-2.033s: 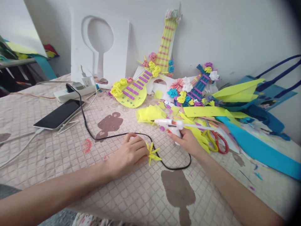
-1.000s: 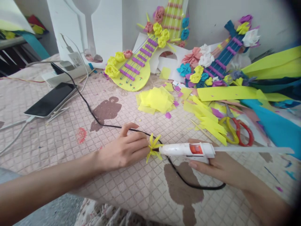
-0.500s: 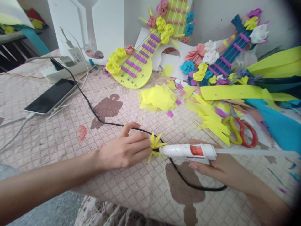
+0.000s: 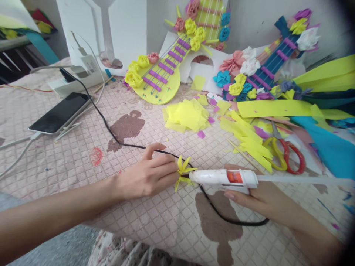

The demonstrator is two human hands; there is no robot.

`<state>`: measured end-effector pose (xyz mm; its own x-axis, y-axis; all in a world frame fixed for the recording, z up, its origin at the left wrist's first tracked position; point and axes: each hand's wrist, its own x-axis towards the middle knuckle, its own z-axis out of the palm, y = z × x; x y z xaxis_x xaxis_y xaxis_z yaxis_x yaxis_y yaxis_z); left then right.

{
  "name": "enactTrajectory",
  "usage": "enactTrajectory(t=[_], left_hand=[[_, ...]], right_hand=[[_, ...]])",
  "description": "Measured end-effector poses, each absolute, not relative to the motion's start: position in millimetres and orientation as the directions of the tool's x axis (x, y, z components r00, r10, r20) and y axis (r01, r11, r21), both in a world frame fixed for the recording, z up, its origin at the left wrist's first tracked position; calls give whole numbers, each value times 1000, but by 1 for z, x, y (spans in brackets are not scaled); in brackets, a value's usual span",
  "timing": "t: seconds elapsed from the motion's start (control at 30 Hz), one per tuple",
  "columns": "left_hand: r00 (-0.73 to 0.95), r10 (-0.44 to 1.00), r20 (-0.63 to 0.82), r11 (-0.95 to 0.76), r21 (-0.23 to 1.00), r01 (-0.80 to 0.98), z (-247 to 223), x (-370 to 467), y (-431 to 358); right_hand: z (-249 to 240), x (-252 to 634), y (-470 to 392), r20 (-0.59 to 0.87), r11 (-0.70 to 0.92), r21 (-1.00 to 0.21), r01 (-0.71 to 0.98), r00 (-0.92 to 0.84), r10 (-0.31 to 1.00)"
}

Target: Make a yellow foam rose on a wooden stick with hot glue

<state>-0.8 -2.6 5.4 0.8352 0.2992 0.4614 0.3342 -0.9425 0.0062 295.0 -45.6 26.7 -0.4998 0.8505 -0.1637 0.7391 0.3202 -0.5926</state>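
Note:
My left hand (image 4: pixel 151 174) is closed on a small yellow paper flower (image 4: pixel 183 170) with pointed petals, just above the tablecloth. Its fingertips hide part of the flower. From the right, my right hand (image 4: pixel 253 195) grips a white glue gun (image 4: pixel 222 178) whose nozzle points left at the flower's centre. A long clear glue stick (image 4: pixel 299 179) sticks out of the gun's rear. Under the gun and flower runs a black cord (image 4: pixel 219 212).
Yellow paper pieces (image 4: pixel 187 115) lie beyond my hands, with red-and-yellow scissors (image 4: pixel 295 157) at the right. Decorated paper guitars (image 4: pixel 166 79) stand behind. A phone (image 4: pixel 59 112) and a white power strip (image 4: pixel 80 79) are at the left.
My right hand and the glue gun have shifted slightly to the right, the nozzle drawing back a little from the flower's centre. My left hand has hardly moved.

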Motion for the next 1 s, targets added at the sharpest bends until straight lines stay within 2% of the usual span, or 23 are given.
enactTrajectory(t=[0.33,0.57,0.73,1.0], left_hand=[[808,402,430,-916,196,351,5,1,0],[781,489,389,-866,326,380,4,4,0],[759,548,352,-816,426,392,4,6,0],[742,595,310,-764,506,401,7,11,0]], right_hand=[[23,301,-47,-79,331,-538,775,-438,896],[28,300,-45,-135,307,-563,768,-451,882],[20,311,-46,-77,316,-579,751,-436,897],[16,319,-41,-118,270,-659,702,-451,885]])
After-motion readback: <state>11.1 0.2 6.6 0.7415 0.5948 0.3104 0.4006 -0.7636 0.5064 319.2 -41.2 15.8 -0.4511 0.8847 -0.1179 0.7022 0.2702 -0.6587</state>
